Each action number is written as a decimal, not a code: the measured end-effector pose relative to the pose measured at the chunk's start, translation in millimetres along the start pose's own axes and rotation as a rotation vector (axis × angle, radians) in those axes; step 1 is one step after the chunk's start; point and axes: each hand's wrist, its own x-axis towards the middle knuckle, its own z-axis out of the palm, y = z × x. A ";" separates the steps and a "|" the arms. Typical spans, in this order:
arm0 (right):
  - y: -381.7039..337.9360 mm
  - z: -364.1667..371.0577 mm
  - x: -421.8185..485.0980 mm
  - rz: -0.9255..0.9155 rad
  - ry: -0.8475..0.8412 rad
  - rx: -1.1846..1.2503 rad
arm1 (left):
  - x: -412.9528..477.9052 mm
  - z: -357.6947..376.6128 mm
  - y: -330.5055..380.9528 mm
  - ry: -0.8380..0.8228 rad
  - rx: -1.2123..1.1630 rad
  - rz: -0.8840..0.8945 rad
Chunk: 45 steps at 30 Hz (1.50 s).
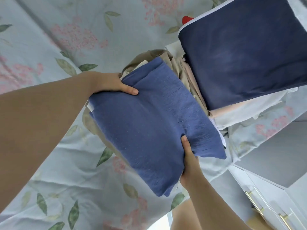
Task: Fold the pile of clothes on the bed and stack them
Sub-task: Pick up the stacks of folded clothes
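Leftward and all across the near side spreads the floral bedsheet [58, 155], pale blue with pink blossoms and green leaves, lightly creased. Over it the left forearm reaches in from the left edge. The left hand [111, 83] grips the far left corner of the folded blue garment [149, 123], with its thumb pressed flat on the top face and its other fingers hidden under the cloth.

The garment is a thick, neat rectangle lying at a slant in the middle of the scene, between the two hands. Beige clothes [174, 63] show beneath it, peeking out along its left side and past its far end. Whether the garment rests on them or is held just above them cannot be told.

At the garment's near right edge the right hand [190, 163] pinches the cloth, thumb on top and pointing far, fingers tucked below, its forearm coming up from the near edge.

Farther right, just beside the beige clothes, a navy folded garment [245, 55] lies flat on top of a stack of pale clothes [240, 113], white and pinkish layers showing at its near edge. A small red item [186, 19] shows just past its far left corner. At the near right stand white drawers [269, 200] with brass handles.
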 end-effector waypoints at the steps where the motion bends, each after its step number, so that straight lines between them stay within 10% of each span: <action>1: -1.1 -3.3 -1.1 -0.014 -0.037 -0.008 | -3.2 1.8 -1.7 -0.017 -0.024 -0.021; 19: -3.2 -1.7 -128.4 -0.102 -0.258 -0.552 | -219.3 149.4 -146.7 0.281 -0.948 -0.110; 45: 283.8 135.6 -417.0 0.040 -1.069 -1.480 | -635.2 457.4 -390.4 1.035 -2.015 -0.424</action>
